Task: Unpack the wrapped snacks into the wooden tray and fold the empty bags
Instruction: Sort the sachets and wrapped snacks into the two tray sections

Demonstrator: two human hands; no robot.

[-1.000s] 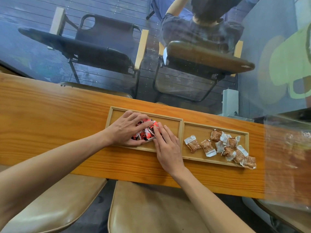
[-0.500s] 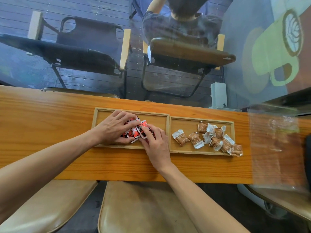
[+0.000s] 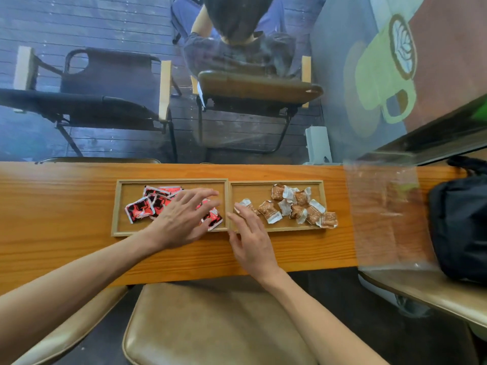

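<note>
Both hands lifted off red snacks (image 3: 139, 208) | left grip (image 3: 184, 217) wide, right grip (image 3: 250, 238) wide, both empty | risk: sweeping fingers flick brown snacks (image 3: 297, 206) over tray (image 3: 171, 232) rim

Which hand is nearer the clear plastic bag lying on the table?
Right. The right hand sits by the tray's divider, still well short of the clear plastic bag; the left hand covers the red snacks, farther away.
</note>
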